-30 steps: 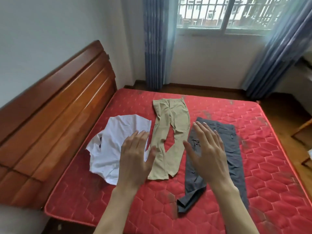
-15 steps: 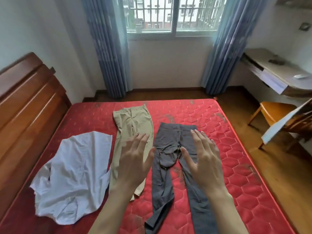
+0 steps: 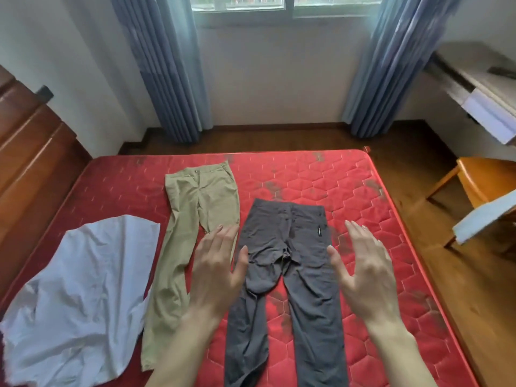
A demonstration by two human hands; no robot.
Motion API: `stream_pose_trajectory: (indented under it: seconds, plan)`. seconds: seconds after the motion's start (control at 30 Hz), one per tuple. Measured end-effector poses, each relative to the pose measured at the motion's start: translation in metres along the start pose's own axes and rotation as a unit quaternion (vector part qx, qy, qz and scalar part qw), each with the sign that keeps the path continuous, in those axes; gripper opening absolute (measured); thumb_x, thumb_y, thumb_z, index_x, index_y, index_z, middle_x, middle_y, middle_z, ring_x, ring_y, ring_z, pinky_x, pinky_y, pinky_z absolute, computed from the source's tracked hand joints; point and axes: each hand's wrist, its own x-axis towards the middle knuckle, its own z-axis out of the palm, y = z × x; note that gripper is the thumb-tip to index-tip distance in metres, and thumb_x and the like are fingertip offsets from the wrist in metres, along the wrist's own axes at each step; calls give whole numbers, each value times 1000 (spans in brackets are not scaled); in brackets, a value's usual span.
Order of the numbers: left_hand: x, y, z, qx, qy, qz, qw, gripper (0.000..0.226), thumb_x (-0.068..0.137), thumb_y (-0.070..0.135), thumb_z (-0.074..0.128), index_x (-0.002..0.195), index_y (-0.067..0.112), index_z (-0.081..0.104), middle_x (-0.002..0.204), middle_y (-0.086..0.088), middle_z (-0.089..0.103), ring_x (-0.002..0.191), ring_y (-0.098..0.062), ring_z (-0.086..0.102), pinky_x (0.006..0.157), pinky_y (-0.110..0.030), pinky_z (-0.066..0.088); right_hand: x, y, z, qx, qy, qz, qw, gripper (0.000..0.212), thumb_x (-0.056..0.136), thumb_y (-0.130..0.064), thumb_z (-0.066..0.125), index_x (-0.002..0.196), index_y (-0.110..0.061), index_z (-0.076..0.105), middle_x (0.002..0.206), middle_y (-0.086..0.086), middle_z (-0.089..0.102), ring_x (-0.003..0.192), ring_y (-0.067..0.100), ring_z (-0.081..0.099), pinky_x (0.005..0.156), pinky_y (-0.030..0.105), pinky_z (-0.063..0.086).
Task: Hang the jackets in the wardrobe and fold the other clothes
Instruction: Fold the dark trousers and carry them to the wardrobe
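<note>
Three garments lie on the red mattress (image 3: 363, 208). Grey trousers (image 3: 290, 236) are spread flat in the middle, waistband toward the window, with a crease bunched at the crotch. Beige trousers (image 3: 195, 208) lie to their left, and a crumpled white shirt (image 3: 81, 297) sits further left. My left hand (image 3: 216, 272) hovers with straight fingers over the gap between the two pairs of trousers. Over the grey trousers' right hip my right hand (image 3: 365, 272) is held flat, fingers straight. Neither hand holds anything.
A wooden headboard (image 3: 30, 152) borders the bed on the left. Blue curtains (image 3: 167, 68) frame a window on the far wall. On the right stand a wooden chair (image 3: 480, 180) and a desk (image 3: 480, 88), with wooden floor between them and the bed.
My view has swung right, from the white shirt and beige trousers to the grey trousers. Both hands stayed empty with straight fingers and moved apart to either side of the grey trousers.
</note>
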Motion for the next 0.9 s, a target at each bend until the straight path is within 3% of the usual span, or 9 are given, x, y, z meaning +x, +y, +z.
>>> stream_pose_trajectory:
  seconds: [0.3,0.37,0.43,0.5,0.63,0.8,0.9]
  plan:
    - [66,-84,153,-28,-36,2,999,48,101,40,47,141,17,59,140,-1,63,140,-20,50,114,-43,41,58,87,134,24,-18,39,999,68,98,-57,48,155,-18,46,158,0,48,150,17,40,121,48,36]
    - [76,-106,192,-35,-33,-4,999,46,101,39,49,139,17,60,138,0,64,137,-19,52,114,-37,40,72,106,172,68,-20,51,996,66,98,-57,50,154,-23,48,158,-8,46,152,8,33,122,40,32]
    - [86,-123,235,-51,-28,-18,998,45,100,39,50,139,18,61,136,1,65,134,-18,54,113,-28,35,87,127,211,101,-10,63,993,63,97,-54,54,153,-26,49,156,-15,44,152,-1,29,123,23,25]
    - [92,-139,279,-58,-36,-17,998,45,100,38,51,139,18,61,136,1,65,133,-17,55,112,-25,34,99,149,249,116,-10,76,990,66,96,-58,53,153,-26,49,155,-17,43,152,-2,29,120,12,19]
    - [99,-167,362,-38,-59,4,998,45,101,38,48,139,16,61,133,-2,66,129,-21,59,106,-40,48,119,195,320,111,-36,107,987,70,96,-62,51,153,-21,50,154,-9,49,149,11,39,121,30,28]
    - [110,-198,453,-2,-57,6,998,42,99,33,48,131,13,65,126,-4,69,120,-25,63,100,-42,53,140,253,400,112,-78,157,978,61,99,-40,62,154,-17,48,155,-1,51,145,15,44,116,24,27]
    - [115,-220,494,-13,-77,-19,997,43,98,28,51,135,11,63,126,-7,69,117,-26,63,99,-40,50,153,284,440,82,-86,174,978,67,101,-37,62,159,-13,37,161,7,43,149,22,37,120,29,24]
